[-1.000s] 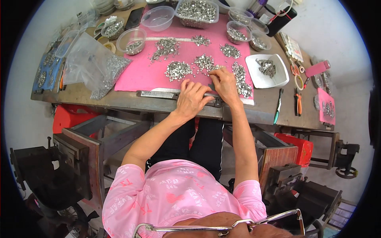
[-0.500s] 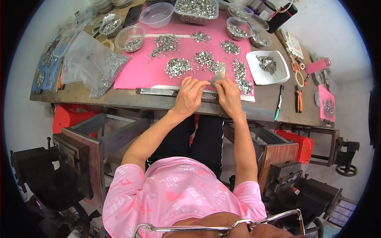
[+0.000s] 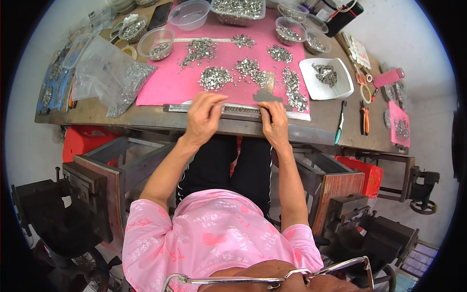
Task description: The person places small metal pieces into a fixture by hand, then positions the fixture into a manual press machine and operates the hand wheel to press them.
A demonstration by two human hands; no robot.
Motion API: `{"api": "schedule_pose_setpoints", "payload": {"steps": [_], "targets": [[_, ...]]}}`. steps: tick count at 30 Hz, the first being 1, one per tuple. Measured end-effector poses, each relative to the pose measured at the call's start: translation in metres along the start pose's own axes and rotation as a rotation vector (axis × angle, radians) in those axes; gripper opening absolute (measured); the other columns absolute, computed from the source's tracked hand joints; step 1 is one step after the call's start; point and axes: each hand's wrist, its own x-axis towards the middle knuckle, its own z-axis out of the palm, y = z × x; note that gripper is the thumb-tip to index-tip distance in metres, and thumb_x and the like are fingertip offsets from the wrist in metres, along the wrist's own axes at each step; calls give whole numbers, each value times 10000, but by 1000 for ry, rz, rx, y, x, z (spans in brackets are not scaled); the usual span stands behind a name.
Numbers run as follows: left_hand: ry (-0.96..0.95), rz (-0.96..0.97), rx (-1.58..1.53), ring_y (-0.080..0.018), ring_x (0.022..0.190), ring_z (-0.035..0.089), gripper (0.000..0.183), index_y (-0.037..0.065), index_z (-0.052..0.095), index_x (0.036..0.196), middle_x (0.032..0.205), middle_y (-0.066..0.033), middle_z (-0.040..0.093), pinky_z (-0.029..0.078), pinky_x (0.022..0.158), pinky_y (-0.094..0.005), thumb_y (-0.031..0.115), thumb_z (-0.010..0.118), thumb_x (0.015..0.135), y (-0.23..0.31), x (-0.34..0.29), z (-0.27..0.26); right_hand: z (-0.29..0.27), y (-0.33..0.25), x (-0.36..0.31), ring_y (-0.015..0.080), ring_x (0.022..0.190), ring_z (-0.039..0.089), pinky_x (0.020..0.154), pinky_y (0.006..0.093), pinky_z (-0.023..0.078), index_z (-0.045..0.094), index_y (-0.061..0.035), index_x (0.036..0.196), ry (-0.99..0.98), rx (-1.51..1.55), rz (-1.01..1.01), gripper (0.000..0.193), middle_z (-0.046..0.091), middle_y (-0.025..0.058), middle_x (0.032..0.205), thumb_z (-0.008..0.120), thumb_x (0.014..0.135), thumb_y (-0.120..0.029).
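Note:
A long slotted metal bar (image 3: 241, 111) lies along the front edge of the pink mat, a row of small pieces showing in its slot. My left hand (image 3: 203, 118) is over the bar's left part, thumb apart from the bent fingers, nothing visible between them. At the bar's right end my right hand (image 3: 275, 124) has its thumb and curled fingers closed on it. Just beyond the right fingertips lies a flat grey metal plate (image 3: 262, 97), with a brass-coloured ridged strip (image 3: 268, 82) reaching away from it. Small shiny metal pieces (image 3: 215, 79) form several piles on the mat.
A white square tray (image 3: 306, 80) of metal pieces stands right of the pink mat (image 3: 165, 90). Beyond it lie a toothbrush (image 3: 341, 121) and orange-handled pliers (image 3: 365, 120). Clear plastic bowls (image 3: 188, 17) line the back. A plastic bag (image 3: 109, 73) of pieces rests left.
My hands, close together half a second ago, are now apart. The left has moved left and the right slightly down. The grey plate now lies free of my fingers on the mat.

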Motion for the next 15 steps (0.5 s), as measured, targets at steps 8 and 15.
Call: {"api": "schedule_pose_setpoints", "payload": {"steps": [8,15], "targets": [[-40,-84,542,-305,1103,550,302,68,693,1131,1147,-116,617,396,973,-439,174,755,855,-31,-30,-81,-6,-4,2,299,877,585,806,379,442,672,-18,1026,4,-27,12,141,642,111,912,668,886,-6],[-126,47,703,-301,1055,565,349,72,674,1112,1119,-100,620,407,963,-438,185,802,808,-45,-27,-97,1,7,-6,289,814,588,786,391,459,674,-28,1019,291,77,93,135,643,104,878,671,887,-2]]}}
